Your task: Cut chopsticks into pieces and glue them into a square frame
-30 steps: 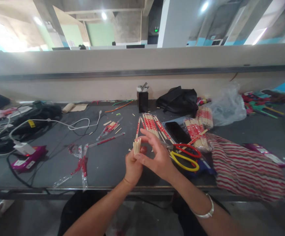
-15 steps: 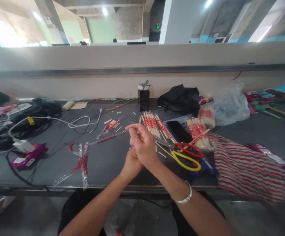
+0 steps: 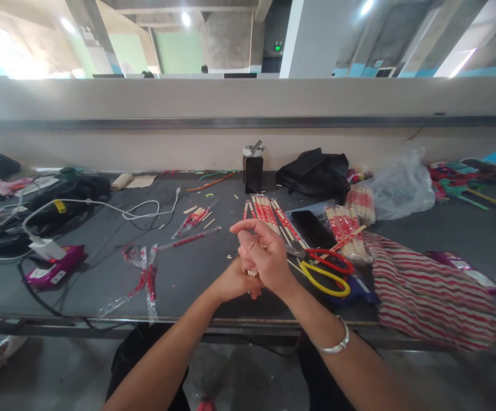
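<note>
My left hand (image 3: 233, 281) is closed, with the pale cut ends of several small sticks showing between the two hands. Over it lies my right hand (image 3: 269, 257), its fingers curled against the left and its index finger bent outward. What the fingers wrap round is mostly hidden. Just behind the hands, sticks with red wrappers (image 3: 265, 210) lie fanned out. Scissors with one red and one yellow handle (image 3: 325, 279) rest to the right. On the left are a thin red strip in clear wrap (image 3: 190, 238) and crossed clear wrappers with red parts (image 3: 148, 277).
A black phone (image 3: 311, 229), bundled sticks (image 3: 347, 231) and striped cloth (image 3: 431, 291) are on the right. Behind stand a dark upright phone (image 3: 253, 174) and a black bag (image 3: 314, 171). A purple power strip (image 3: 57, 268) and white cable (image 3: 102, 204) lie left.
Both hands have shifted a little right and turned, still clasped together. Pale stick ends now show between them. The view has moved slightly.
</note>
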The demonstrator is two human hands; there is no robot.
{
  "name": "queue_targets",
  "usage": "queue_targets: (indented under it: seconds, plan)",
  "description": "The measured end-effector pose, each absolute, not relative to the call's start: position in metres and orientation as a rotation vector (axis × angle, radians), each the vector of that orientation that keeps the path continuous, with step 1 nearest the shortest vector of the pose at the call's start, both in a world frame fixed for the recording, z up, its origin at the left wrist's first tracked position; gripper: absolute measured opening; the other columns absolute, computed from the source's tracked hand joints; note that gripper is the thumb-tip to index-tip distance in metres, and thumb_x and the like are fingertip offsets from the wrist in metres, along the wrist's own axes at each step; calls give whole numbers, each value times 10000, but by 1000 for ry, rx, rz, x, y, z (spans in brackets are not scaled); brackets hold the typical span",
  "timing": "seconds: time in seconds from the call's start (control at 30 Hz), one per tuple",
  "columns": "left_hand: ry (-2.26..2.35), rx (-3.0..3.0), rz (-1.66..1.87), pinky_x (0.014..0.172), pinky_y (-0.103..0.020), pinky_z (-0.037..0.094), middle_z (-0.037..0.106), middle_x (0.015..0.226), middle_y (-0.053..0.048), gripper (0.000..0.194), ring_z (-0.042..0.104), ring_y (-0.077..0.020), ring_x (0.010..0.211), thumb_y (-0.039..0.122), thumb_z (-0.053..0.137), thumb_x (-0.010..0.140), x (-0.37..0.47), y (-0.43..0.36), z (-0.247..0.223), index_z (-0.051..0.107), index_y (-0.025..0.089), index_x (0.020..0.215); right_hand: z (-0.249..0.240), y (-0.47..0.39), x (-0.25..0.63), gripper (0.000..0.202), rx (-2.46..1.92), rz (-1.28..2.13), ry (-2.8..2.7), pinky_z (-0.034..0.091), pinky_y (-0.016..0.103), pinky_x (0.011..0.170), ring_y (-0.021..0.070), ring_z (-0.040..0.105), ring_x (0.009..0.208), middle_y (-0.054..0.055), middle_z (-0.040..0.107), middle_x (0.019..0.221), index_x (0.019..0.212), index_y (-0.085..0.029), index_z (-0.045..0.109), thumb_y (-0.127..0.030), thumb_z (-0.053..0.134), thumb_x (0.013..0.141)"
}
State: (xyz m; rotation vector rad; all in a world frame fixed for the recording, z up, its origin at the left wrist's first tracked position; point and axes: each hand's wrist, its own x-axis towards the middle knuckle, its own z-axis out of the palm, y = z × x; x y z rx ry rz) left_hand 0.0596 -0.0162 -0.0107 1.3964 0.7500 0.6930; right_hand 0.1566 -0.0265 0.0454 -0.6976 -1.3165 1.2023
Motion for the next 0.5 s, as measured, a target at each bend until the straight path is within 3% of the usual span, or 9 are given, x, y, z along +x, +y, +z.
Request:
queue_targets:
  seconds: [0.3, 0.5]
  plan:
    - [851, 1437, 861, 374, -213, 391, 510, 408, 18, 136, 469, -107, 395, 156, 598, 620, 66, -21, -11, 544, 193, 501, 50, -23, 153, 186, -703, 1209, -1384, 216, 193, 356, 64, 260, 383, -98, 321, 480, 944, -242, 601, -404, 526, 892]
    - [855, 1419, 884, 341, -197, 342, 459, 354, 32, 225, 438, -93, 350, 139, 582, 606, 64, -20, -12, 494, 197, 408, 48, -22, 150, 192, -707, 1199, -1395, 215, 194, 363, 63, 263, 393, -93, 333, 485, 943, -245, 604, -410, 520, 895]
